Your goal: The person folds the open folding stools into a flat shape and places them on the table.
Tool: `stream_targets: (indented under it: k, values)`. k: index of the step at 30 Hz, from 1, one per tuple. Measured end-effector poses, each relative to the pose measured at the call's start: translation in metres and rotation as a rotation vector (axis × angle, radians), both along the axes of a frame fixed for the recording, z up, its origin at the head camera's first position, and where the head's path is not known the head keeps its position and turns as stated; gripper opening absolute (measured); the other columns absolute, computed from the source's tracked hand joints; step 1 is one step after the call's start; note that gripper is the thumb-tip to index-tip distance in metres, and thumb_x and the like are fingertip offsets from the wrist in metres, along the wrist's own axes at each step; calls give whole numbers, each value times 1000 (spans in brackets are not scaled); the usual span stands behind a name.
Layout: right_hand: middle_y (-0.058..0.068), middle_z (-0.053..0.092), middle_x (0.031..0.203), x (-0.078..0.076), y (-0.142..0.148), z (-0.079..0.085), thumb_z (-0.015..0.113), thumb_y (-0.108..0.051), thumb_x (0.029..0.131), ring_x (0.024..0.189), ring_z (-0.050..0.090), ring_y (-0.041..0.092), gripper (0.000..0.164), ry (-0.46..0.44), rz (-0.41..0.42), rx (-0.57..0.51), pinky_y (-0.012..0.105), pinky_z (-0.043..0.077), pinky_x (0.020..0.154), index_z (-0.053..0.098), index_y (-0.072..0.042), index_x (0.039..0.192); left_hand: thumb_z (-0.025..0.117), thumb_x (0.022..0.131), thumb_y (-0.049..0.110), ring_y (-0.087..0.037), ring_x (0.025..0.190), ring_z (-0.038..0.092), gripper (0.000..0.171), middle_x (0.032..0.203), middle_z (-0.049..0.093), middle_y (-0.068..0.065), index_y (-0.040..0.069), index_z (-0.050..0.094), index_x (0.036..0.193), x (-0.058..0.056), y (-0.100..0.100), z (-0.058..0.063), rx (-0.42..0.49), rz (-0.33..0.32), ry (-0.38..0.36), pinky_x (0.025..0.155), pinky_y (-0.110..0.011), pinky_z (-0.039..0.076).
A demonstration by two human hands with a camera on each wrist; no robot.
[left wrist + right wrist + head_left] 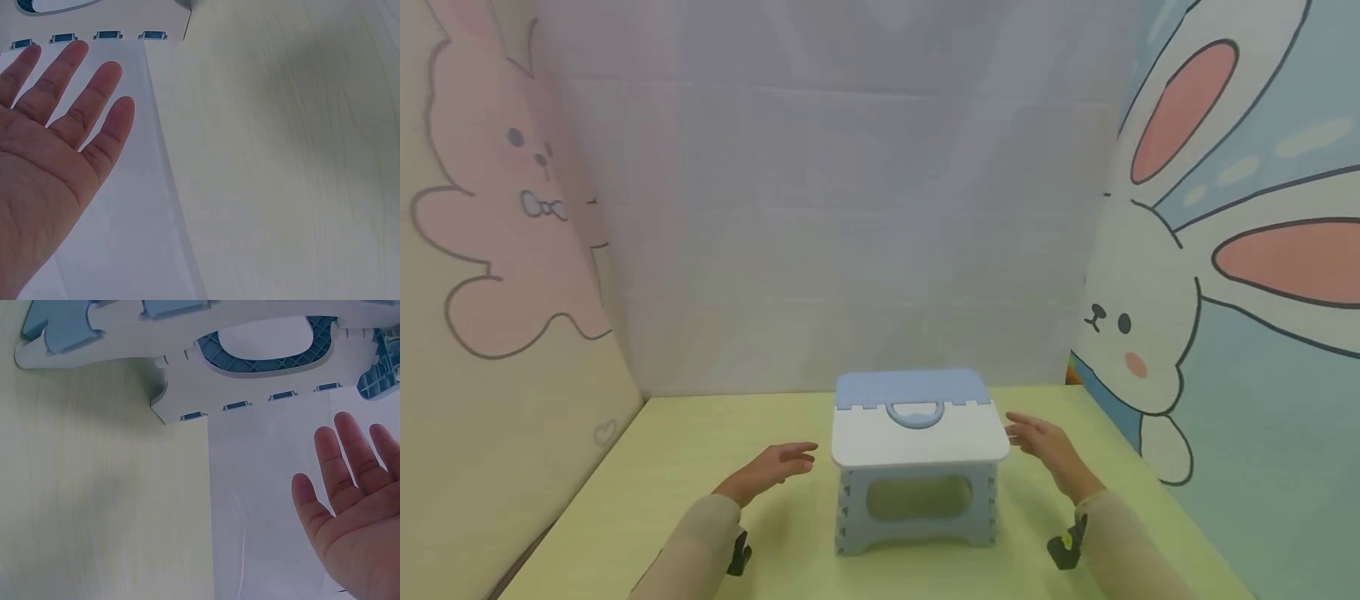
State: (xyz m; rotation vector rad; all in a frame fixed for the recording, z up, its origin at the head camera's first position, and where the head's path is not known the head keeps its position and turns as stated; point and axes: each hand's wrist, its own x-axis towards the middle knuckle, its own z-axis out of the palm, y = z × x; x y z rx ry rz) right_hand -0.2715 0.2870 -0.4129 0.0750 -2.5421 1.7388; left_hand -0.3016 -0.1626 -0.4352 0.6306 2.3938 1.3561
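Observation:
A folding step stool [895,442] stands unfolded on the table, its top part blue and part white. A blue carry handle [915,422] lies across the middle of the top, and an oval hole pierces the front leg panel [917,533]. To the stool's left hovers my left hand [769,472], its fingers extended and holding nothing. On the other side is my right hand [1048,448], its fingertips close to the top's right edge. Both palms show bare in the wrist views, with the stool's side panel [250,387] just beyond the right fingers.
The pale yellow table [730,417] has a wood-grain surface. A whitish curtain [850,233] hangs behind it. Rabbit-printed side walls, the left wall [512,392] and the right wall [1285,417], flank the table. Dark wrist devices show below both sleeves.

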Motion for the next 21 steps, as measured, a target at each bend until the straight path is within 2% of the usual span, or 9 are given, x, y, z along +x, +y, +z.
stream_targets:
  k: [4, 12, 21]
  values:
    - [23, 62, 120, 1, 0, -2, 46, -18, 101, 106, 62, 28, 47, -7, -9, -1, 46, 43, 99, 42, 12, 137, 56, 95, 37, -47, 123, 45, 66, 134, 48, -30, -6, 37, 141, 1, 2, -1, 14, -19, -5, 95, -67, 32]
    - [23, 60, 122, 1, 5, 2, 47, -26, 101, 114, 57, 36, 51, 22, 22, 6, 47, 41, 100, 41, 10, 138, 62, 93, 29, -46, 121, 47, 65, 135, 44, -34, -9, 37, 140, 9, 6, 1, 56, -35, 19, 97, -61, 37]
    - [21, 63, 119, 3, 2, 0, 47, -21, 101, 109, 60, 31, 47, -1, -10, -7, 46, 42, 100, 44, 10, 136, 63, 93, 34, -45, 117, 50, 69, 135, 45, -33, -10, 38, 140, 8, 8, 3, 40, -53, 26, 95, -60, 40]
